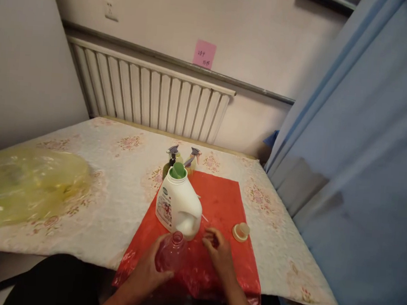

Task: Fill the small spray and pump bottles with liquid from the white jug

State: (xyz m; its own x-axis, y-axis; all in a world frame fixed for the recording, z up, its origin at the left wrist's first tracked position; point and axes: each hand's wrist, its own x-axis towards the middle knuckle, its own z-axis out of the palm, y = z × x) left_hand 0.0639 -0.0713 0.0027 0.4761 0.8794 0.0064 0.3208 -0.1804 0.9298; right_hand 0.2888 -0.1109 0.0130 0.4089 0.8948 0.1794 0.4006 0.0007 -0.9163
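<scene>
My left hand point(148, 272) is wrapped round a small clear bottle point(171, 252) standing open-topped on the red plastic sheet point(220, 205). My right hand point(219, 253) sits just right of it with fingers pinched on something small I cannot make out. Right behind the clear bottle stands a white detergent jug point(176, 204) with a green spout and a handle. A yellow cap point(241, 231) lies on the red sheet to the right of my right hand.
Several spray bottles point(184, 158) stand behind the jug. A yellow plastic bag point(25, 183) lies at the table's left. The table point(118, 164) has a floral cloth. A radiator point(151, 96) lines the wall; a blue curtain point(358, 160) hangs at right.
</scene>
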